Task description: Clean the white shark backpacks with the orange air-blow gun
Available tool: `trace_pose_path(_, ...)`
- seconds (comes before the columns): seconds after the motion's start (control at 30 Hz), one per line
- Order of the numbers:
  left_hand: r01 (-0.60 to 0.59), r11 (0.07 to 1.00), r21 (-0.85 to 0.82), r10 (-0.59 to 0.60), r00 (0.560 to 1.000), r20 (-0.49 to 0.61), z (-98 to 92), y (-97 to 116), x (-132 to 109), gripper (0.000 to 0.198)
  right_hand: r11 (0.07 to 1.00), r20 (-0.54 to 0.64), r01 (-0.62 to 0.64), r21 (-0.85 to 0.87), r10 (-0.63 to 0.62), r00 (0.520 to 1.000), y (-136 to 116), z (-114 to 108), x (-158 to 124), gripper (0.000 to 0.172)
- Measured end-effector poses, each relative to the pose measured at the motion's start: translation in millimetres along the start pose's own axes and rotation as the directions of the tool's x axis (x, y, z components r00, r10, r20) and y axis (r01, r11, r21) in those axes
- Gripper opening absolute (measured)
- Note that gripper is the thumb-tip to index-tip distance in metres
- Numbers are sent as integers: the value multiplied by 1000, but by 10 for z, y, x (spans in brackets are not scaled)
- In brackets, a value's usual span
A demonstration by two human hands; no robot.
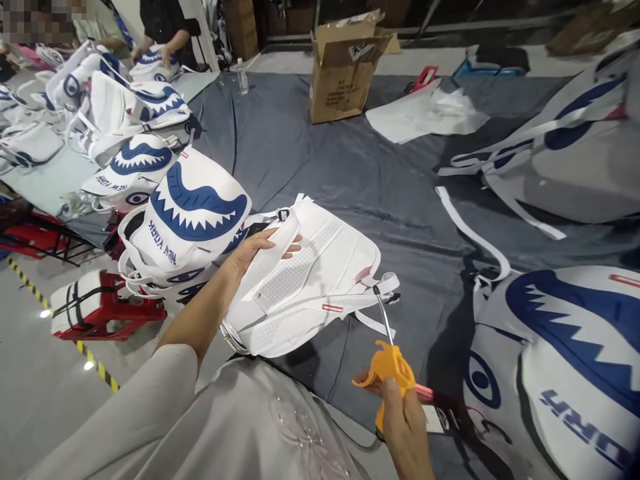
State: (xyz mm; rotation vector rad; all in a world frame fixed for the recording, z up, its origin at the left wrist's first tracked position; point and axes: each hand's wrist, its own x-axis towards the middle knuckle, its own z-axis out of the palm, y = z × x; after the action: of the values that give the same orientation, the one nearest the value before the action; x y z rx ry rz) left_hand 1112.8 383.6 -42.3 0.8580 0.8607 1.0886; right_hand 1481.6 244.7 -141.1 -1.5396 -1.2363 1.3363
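A white backpack (345, 247) lies back side up in front of me, its perforated padded panel and straps showing. My left hand (257, 250) is closed round one of its padded shoulder straps (277, 257), with fingertips showing past the edge. My right hand (403, 413) grips an orange hand tool (393, 370) with a long thin metal shaft. The shaft points up toward a loose webbing strap (387, 283) at the bag's right side. From this view I cannot tell whether the shaft's tip touches the strap. What kind of tool it is remains unclear.
White-and-blue backpacks (200, 200) stand on my left, more (575, 333) at right. Farther back are a cardboard box (343, 80), a plastic bottle (243, 77) and white sheets (425, 117) on the grey tablecloth (280, 140). A co-worker (165, 30) handles a bag. A red-and-white stool (105, 307) stands below.
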Motion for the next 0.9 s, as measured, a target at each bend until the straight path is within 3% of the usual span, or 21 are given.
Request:
trace_pose_path(0.37,7,1000,29,-7,1000,23,-209,21,10,66,989,40,63,-135,-58,997,-311,539,-311,52)
trace_pose_path(0.53,50,920,389,-64,998,24,-412,-237,-438,82,981,59,102,-168,-94,994,-548,842,-385,53)
trace_pose_path(0.6,39,813,582,-56,998,11,-491,-473,-677,88,964,63,173,-203,-164,985,-659,932,-376,56)
trace_pose_path(0.7,62,528,847,25,996,-88,-525,-847,-926,68,913,121,252,-321,-224,967,-874,993,-338,60)
trace_pose_path(0.8,156,180,971,219,956,-194,-458,-1073,-963,53,809,280,252,-530,-114,953,-1150,1040,-237,58)
trace_pose_path(0.9,219,24,976,276,937,-217,-411,-1120,-871,51,631,331,237,-739,33,943,-1400,1146,7,56)
